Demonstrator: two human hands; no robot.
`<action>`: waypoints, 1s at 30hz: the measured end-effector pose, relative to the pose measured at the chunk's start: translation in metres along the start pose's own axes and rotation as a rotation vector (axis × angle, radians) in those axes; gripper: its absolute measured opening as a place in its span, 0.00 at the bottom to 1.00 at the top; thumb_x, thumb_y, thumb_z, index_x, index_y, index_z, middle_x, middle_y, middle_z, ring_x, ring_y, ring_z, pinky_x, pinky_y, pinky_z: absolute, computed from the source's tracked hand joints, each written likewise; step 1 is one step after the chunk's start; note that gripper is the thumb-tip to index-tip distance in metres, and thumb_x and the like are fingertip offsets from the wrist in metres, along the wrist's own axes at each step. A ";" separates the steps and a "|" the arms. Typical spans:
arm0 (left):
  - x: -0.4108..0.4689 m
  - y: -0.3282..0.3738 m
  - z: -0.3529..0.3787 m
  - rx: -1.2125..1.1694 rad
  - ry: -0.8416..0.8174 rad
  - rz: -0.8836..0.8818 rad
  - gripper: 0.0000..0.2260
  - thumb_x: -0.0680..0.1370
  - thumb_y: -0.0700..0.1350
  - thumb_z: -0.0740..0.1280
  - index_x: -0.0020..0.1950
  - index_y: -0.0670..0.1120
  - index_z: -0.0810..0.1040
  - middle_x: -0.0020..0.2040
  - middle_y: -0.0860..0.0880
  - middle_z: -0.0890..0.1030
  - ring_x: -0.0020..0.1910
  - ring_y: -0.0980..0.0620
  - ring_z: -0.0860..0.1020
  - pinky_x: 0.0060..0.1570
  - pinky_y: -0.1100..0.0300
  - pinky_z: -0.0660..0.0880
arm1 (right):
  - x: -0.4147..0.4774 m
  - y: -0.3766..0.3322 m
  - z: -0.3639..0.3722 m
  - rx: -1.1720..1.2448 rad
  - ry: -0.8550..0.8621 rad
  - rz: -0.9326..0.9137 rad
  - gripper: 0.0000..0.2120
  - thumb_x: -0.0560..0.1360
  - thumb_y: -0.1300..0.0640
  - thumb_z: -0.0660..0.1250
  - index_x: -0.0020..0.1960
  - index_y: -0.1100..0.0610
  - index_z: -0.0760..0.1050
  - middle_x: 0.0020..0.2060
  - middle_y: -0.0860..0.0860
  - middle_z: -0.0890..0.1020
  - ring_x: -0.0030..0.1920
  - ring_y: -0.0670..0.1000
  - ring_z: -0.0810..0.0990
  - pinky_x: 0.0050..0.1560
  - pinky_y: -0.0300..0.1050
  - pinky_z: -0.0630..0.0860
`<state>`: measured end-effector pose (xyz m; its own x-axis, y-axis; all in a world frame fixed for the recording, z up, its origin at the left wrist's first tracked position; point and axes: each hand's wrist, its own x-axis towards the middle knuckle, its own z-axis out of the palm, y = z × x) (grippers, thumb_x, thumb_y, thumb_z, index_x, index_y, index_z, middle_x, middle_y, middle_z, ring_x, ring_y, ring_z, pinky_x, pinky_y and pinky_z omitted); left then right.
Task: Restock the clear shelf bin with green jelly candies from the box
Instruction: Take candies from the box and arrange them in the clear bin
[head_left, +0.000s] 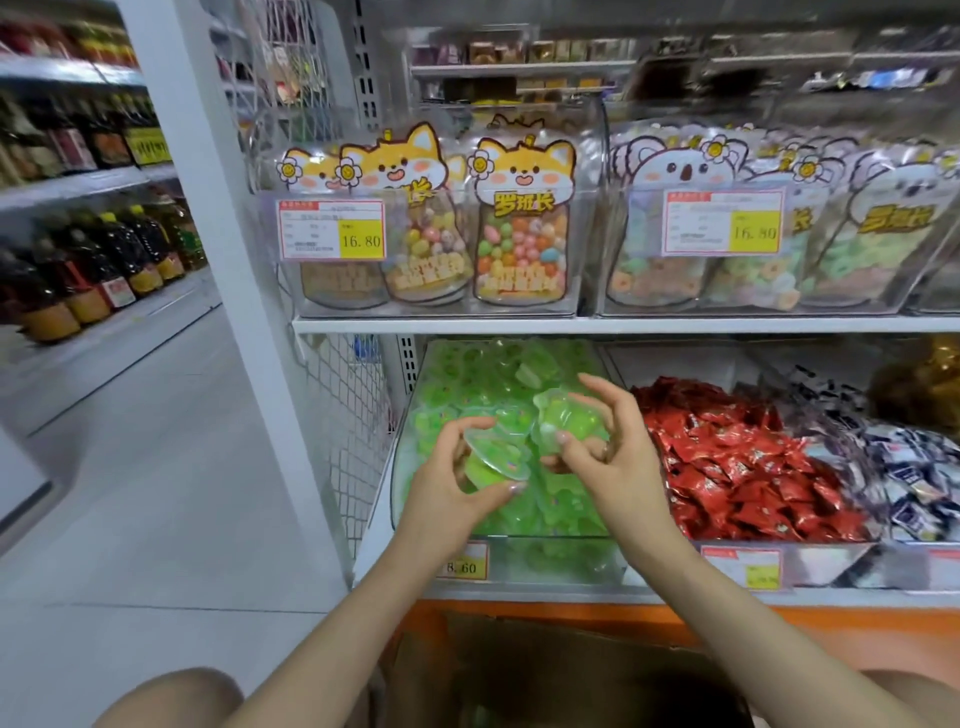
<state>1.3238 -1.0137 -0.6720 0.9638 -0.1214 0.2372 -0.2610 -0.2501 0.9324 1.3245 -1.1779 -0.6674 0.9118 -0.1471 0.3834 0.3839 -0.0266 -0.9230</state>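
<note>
Candies (497, 458) over the clear shelf bin (404, 467) look light and slick; my left hand (451, 488) and right hand (613, 462) grips each pinch one, rims safest.

Red wrapped candies (737, 462), fox-shaped candy bags (522, 223) above, oil bottles (104, 260) far left

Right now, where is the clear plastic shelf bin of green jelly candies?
Head view, lower centre: the clear plastic shelf bin sits directly left of the red-wrapped candies, one shelf below the cat-faced candy bags.

Jelly bin (404, 462) left of wrapped-candy bin (826, 562); box (545, 670) below.
</note>
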 end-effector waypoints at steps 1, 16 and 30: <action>0.002 -0.002 -0.003 0.050 0.045 0.006 0.24 0.67 0.43 0.77 0.57 0.57 0.72 0.47 0.53 0.75 0.49 0.53 0.74 0.52 0.60 0.72 | 0.001 -0.001 -0.003 0.001 0.008 0.020 0.21 0.74 0.67 0.66 0.57 0.43 0.71 0.49 0.59 0.80 0.41 0.69 0.79 0.44 0.41 0.80; 0.008 -0.025 -0.018 0.330 0.062 0.015 0.27 0.69 0.37 0.73 0.64 0.51 0.69 0.50 0.52 0.72 0.43 0.58 0.72 0.41 0.76 0.68 | 0.000 -0.005 -0.028 0.099 -0.024 0.054 0.19 0.71 0.72 0.68 0.45 0.47 0.71 0.57 0.54 0.74 0.43 0.77 0.72 0.44 0.49 0.81; 0.006 -0.036 -0.015 0.570 -0.019 0.223 0.18 0.72 0.41 0.71 0.59 0.53 0.76 0.51 0.55 0.70 0.50 0.57 0.70 0.52 0.66 0.66 | -0.005 -0.020 -0.019 -0.124 -0.031 0.051 0.17 0.70 0.68 0.71 0.56 0.61 0.71 0.38 0.43 0.69 0.23 0.38 0.68 0.30 0.26 0.66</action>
<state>1.3395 -0.9910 -0.6998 0.8829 -0.2461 0.4000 -0.4493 -0.6903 0.5671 1.3096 -1.1951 -0.6515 0.9344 -0.1206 0.3352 0.3179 -0.1421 -0.9374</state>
